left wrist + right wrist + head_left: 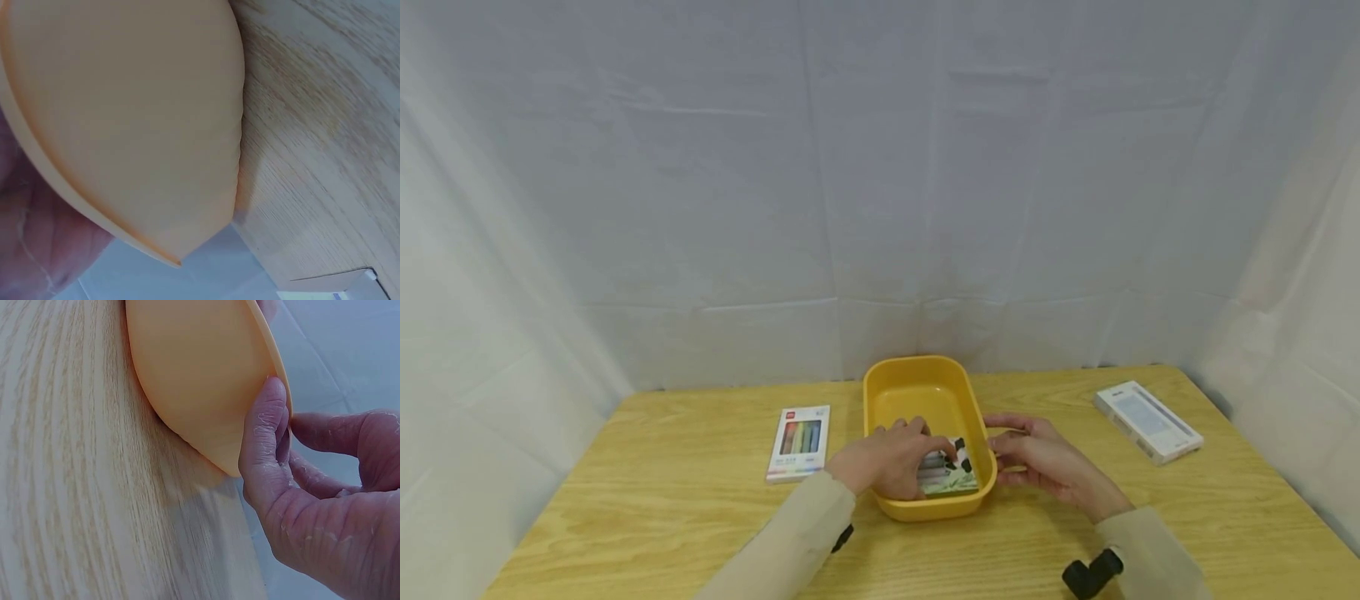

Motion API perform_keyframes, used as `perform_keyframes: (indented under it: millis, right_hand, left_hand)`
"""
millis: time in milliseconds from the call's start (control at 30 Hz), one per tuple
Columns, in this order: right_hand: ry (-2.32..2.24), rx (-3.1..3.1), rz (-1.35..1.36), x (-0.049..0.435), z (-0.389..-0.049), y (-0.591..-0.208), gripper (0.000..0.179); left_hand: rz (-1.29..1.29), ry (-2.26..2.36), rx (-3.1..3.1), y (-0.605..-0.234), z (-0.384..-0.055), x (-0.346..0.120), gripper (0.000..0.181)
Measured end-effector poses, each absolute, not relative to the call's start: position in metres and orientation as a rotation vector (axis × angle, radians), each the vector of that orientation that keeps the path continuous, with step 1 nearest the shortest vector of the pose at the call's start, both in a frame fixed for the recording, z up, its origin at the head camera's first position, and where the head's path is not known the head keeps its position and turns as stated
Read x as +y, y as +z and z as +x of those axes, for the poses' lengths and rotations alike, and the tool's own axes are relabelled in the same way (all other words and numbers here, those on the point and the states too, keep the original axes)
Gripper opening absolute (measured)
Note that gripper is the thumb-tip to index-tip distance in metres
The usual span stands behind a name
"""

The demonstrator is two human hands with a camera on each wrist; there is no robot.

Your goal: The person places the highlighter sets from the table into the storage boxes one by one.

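A yellow plastic basket (917,367) stands on the table near its middle. My left hand (891,458) reaches over the basket's left side and holds a flat pack with a panda picture (951,483) at the near end inside. The hand covers the pack's left part, and most fingertips are hidden in the head view. Outside the right wall, my right hand (1045,462) pinches the basket's rim, thumb at the edge and a finger along the outer wall, as the right wrist view shows. In the left wrist view the basket's outer side (137,125) hides most of the left hand.
Left of the basket lies a white box with a window showing coloured sticks (800,442). Another white box (1150,421) lies at the far right. The wooden table (662,492) ends at the back against a pale hanging sheet (880,208).
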State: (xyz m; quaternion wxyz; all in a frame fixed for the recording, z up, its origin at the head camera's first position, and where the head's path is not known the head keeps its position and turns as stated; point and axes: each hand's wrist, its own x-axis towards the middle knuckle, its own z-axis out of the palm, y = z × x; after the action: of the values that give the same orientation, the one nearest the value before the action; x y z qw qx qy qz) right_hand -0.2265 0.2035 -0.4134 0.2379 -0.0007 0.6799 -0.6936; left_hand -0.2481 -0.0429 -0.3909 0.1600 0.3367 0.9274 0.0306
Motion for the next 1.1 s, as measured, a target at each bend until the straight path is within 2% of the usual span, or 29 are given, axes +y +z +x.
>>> perform_keyframes:
  millis: [400, 767, 1100]
  right_hand:
    - [-1.902, 1.869, -0.002, 0.204, -0.227, -0.415, 0.063]
    - [-1.904, 1.871, -0.015, 0.204, -0.227, -0.416, 0.064]
    - [-1.906, 1.876, -0.018, 0.204, -0.228, -0.417, 0.064]
  left_hand:
    - [1.051, 0.222, 2.781, -0.387, -0.249, -0.048, 0.061]
    - [1.293, 0.225, 3.056, -0.390, -0.245, -0.061, 0.053]
    - [1.393, 0.277, 3.270, -0.393, -0.241, -0.074, 0.053]
